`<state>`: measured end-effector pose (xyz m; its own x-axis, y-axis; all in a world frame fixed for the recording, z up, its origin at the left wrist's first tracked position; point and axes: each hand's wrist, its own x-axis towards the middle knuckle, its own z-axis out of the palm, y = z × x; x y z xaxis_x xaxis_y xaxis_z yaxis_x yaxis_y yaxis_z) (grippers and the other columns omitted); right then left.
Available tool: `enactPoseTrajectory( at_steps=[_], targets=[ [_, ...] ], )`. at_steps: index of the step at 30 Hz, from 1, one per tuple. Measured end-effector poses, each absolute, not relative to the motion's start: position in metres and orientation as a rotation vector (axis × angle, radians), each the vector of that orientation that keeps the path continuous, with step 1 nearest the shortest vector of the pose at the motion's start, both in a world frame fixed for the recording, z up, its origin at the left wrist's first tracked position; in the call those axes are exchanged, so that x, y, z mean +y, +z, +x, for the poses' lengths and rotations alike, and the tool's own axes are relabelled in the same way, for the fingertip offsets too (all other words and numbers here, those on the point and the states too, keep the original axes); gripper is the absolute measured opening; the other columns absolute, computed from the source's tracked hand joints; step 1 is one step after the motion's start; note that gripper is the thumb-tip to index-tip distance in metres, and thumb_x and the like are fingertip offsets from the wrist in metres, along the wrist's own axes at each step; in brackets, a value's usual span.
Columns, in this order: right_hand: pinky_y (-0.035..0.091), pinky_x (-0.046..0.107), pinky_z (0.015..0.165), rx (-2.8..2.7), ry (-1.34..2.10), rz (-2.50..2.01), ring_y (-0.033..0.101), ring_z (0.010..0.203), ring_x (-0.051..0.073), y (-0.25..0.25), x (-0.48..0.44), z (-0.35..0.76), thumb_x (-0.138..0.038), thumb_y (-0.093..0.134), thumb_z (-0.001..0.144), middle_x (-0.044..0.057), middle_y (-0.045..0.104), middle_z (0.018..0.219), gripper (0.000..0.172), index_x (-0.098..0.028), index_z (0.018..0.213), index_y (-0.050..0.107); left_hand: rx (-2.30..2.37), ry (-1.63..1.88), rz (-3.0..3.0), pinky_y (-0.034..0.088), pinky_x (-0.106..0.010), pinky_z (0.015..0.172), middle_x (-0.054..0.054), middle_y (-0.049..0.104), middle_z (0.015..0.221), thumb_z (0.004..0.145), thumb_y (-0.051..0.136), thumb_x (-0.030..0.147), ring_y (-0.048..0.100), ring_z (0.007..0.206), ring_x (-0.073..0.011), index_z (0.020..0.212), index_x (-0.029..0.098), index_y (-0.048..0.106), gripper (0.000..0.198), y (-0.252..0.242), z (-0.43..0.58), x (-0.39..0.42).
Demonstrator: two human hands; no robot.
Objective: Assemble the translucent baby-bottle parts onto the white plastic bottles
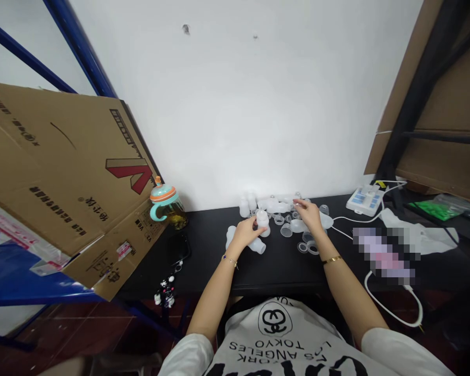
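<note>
My left hand (246, 233) is closed around a small white plastic bottle (263, 223) with a narrow top, upright on the black table. Beside and under that hand lie more translucent white bottles (257, 245) on their sides. My right hand (309, 214) reaches to the back of the pile, thumb and fingertips pinched together; what they hold, if anything, is too small to make out. Around it are scattered clear plastic cups and rings, among them a clear cup (286, 230) and a ring (302, 247). A white bottle (297, 225) lies near the right wrist.
At the left stand a teal-lidded jug (164, 201) and a large cardboard box (74, 172); a dark phone (179, 248) with a charm strap lies nearby. To the right are a white power strip (363, 200), cables, a blurred pixelated item and a white sheet (434, 235). A wall (238, 104) closes the back.
</note>
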<state>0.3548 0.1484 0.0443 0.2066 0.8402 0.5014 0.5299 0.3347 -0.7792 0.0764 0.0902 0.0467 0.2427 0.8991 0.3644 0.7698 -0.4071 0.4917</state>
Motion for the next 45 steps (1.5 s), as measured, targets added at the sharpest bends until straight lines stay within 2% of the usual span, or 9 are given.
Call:
enactPoseTrajectory(
  at_steps=[5,13,21,31,38,41,45],
  targets=[
    [0.055,0.038,0.08,-1.463,0.296,-1.193,0.07,0.086,0.024,0.042,0.152,0.352,-0.016,0.054,0.064,0.01,0.077,0.112,0.052,-0.017,0.112,0.075,1.571,0.882,2.295,0.046,-0.029,0.076,-0.004,0.072,0.095,0.085,0.069,0.05,0.067,0.086,-0.0218,0.103,0.021,0.068,0.035,0.048,0.077,0.09],
    [0.052,0.033,0.067,-1.485,0.137,-1.078,0.064,0.081,0.021,0.048,0.141,0.345,-0.01,0.047,0.068,0.01,0.072,0.112,0.055,-0.019,0.117,0.072,1.57,0.873,2.307,0.046,-0.029,0.075,-0.004,0.072,0.095,0.085,0.069,0.05,0.067,0.086,-0.0221,0.103,0.021,0.068,0.034,0.049,0.077,0.089],
    [0.053,0.041,0.086,-1.554,-0.077,-1.026,0.063,0.099,0.026,0.05,0.137,0.343,-0.002,0.044,0.073,0.01,0.069,0.109,0.054,-0.02,0.116,0.072,1.586,0.867,2.311,0.046,-0.03,0.076,-0.005,0.072,0.095,0.085,0.069,0.05,0.067,0.087,-0.0229,0.101,0.02,0.068,0.034,0.05,0.078,0.088],
    [0.053,0.039,0.08,-1.537,-0.074,-1.07,0.057,0.08,0.023,0.049,0.138,0.342,-0.004,0.047,0.074,0.007,0.056,0.091,0.055,-0.019,0.121,0.071,1.582,0.874,2.31,0.046,-0.03,0.075,-0.004,0.072,0.093,0.085,0.069,0.05,0.067,0.085,-0.0219,0.1,0.02,0.068,0.034,0.05,0.077,0.088],
    [0.053,0.038,0.077,-1.496,-0.086,-1.128,0.05,0.066,0.019,0.055,0.132,0.339,-0.01,0.051,0.077,0.006,0.058,0.094,0.052,-0.02,0.126,0.066,1.58,0.866,2.299,0.046,-0.03,0.076,-0.004,0.072,0.096,0.085,0.069,0.05,0.067,0.087,-0.0225,0.102,0.021,0.068,0.034,0.051,0.077,0.087],
    [0.053,0.04,0.081,-1.478,-0.11,-1.137,0.054,0.073,0.021,0.057,0.129,0.338,-0.012,0.051,0.078,0.007,0.06,0.098,0.05,-0.02,0.125,0.064,1.594,0.854,2.296,0.047,-0.03,0.077,-0.005,0.073,0.097,0.086,0.069,0.05,0.067,0.088,-0.0226,0.103,0.021,0.068,0.034,0.051,0.077,0.087],
    [0.05,0.043,0.088,-1.468,-0.15,-1.142,0.057,0.085,0.025,0.059,0.127,0.336,-0.017,0.054,0.08,0.008,0.063,0.096,0.038,-0.02,0.116,0.065,1.594,0.85,2.298,0.047,-0.029,0.077,-0.005,0.073,0.097,0.086,0.069,0.05,0.067,0.088,-0.0224,0.104,0.021,0.068,0.035,0.05,0.077,0.088]
  ],
)
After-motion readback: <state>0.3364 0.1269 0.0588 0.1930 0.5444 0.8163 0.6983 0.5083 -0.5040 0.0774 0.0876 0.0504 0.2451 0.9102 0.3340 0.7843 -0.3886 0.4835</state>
